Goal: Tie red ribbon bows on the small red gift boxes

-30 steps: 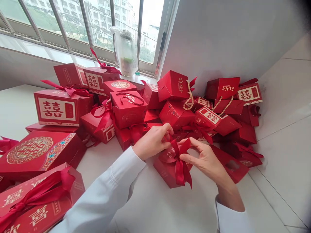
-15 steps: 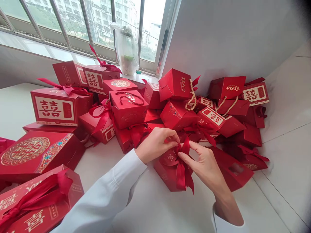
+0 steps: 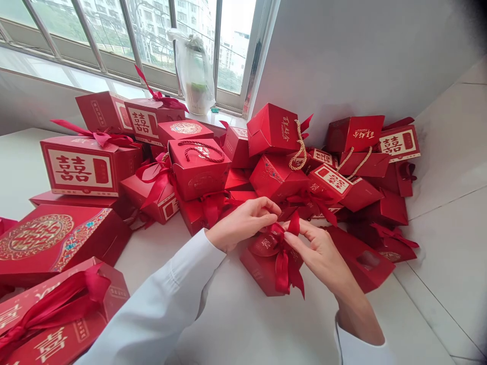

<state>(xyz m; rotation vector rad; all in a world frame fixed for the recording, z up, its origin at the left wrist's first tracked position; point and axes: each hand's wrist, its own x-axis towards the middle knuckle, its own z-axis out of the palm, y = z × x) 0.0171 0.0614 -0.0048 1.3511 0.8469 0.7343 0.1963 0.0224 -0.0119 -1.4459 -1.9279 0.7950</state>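
A small red gift box [image 3: 262,274] with pale characters on its lid stands on the white table before me. A red satin ribbon [image 3: 282,266] forms a bow on its top, with tails hanging down the front. My right hand [image 3: 317,248] pinches the ribbon at the right of the knot between thumb and fingers. Just above and left of the knot is my left hand [image 3: 243,220], fingers curled and thumb and index close together. Whatever lies between those left fingertips, if anything, cannot be made out.
Red boxes with ribbons or rope handles pile up behind, including a box with a gold rope handle [image 3: 274,129]. Large red boxes [image 3: 38,238] lie at the left. A plastic-wrapped cup [image 3: 198,91] stands on the sill by the barred window. A grey wall [image 3: 342,61] rises behind.
My left hand has moved slightly left and away from the bow, uncovering more of the knot. My right hand keeps its pinch on the ribbon. The view has shifted a little.
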